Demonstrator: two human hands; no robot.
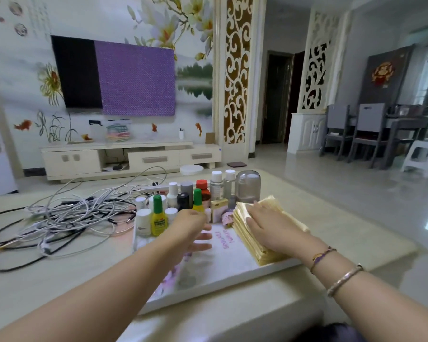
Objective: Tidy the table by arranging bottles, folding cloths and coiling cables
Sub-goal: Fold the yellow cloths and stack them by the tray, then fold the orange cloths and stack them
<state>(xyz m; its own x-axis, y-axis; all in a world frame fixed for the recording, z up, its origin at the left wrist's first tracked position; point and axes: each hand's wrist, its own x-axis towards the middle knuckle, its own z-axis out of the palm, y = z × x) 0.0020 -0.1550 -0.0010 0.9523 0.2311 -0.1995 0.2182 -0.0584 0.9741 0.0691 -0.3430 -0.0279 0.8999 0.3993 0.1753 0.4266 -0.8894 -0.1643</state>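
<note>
A stack of folded yellow cloths point(272, 213) lies on the right side of a white tray point(222, 280). My right hand point(267, 224) rests flat on top of the stack, fingers spread. My left hand point(193, 227) hovers over the tray's middle, fingers loosely open, empty, just in front of the bottles. Several bottles point(158, 218) stand grouped at the tray's far edge, among them yellow ones with green caps, white ones and a clear domed jar point(248, 185). A tangle of white and black cables point(67, 215) sprawls on the table to the left.
A small cream box point(217, 209) and a pink tape roll point(228, 218) sit between the bottles and the cloths. A white power strip point(153, 188) lies behind the bottles. The table's right edge drops to a shiny floor. A TV cabinet stands beyond.
</note>
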